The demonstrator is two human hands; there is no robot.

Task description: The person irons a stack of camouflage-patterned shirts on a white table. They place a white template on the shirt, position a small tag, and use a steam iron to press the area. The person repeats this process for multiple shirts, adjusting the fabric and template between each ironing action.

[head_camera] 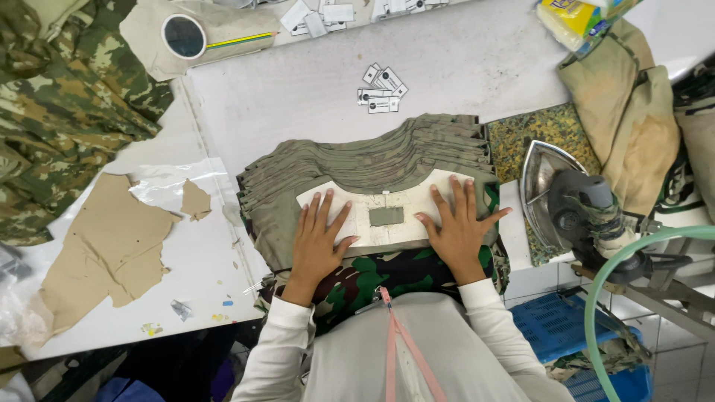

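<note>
Template [387,212], a white curved card with a rectangular cut-out mid-way, sits on top of the stack of olive collar pieces [372,160] at the near edge of the surface [298,82]; left hand [319,242] and right hand [456,227] press flat on its two ends, fingers spread wide, gripping nothing. To do it well I'd keep even pressure both sides and the card's edges flush with the top piece so the window doesn't drift. Around: small labels [381,91] beyond the stack, iron [573,205] to the right, camouflage fabric [59,104] and torn brown paper [104,246] left, blue crate [558,327] below.
</note>
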